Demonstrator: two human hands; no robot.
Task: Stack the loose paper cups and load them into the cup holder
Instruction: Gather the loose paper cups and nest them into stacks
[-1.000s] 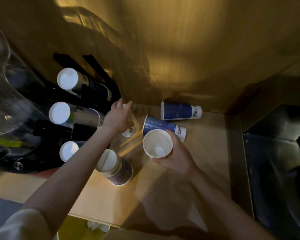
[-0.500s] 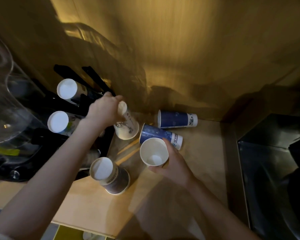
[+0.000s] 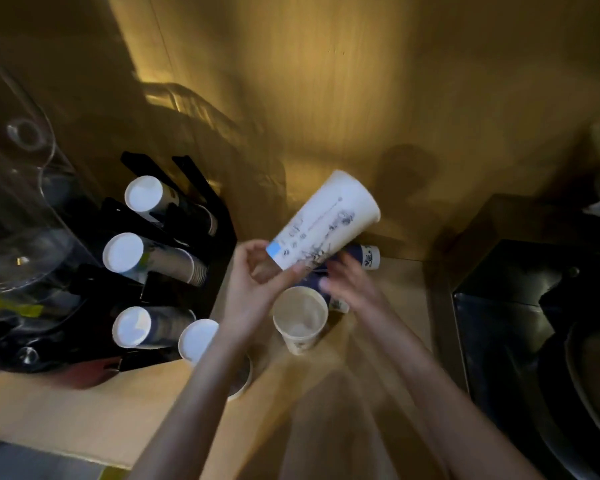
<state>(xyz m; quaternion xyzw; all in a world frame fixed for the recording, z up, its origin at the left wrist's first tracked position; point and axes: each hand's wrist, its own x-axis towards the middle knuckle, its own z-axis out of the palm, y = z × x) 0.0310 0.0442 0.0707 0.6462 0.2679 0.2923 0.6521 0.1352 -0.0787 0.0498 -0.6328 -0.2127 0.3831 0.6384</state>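
My left hand [image 3: 253, 285] grips the base of a tall white printed cup [image 3: 326, 223], tilted with its mouth up and to the right. My right hand [image 3: 350, 289] is blurred, fingers apart, just right of that base and over a blue cup [image 3: 310, 282] lying on the counter. An open cup [image 3: 300, 318] stands upright below both hands, touched by neither. Another blue cup [image 3: 369, 257] lies by the wall. An upturned cup [image 3: 197, 339] stands partly behind my left forearm. The black cup holder [image 3: 222, 220] at left carries three cup stacks.
A clear plastic container [image 3: 18, 209] stands at the far left beside the holder. A dark sink unit [image 3: 534, 306] fills the right side. The wooden wall [image 3: 326, 81] closes the back, and the counter's front edge [image 3: 49, 441] runs along the lower left.
My left hand has lifted the white cup off the counter and swung it toward the middle. My right hand has let go of the open cup, which now stands on the counter.
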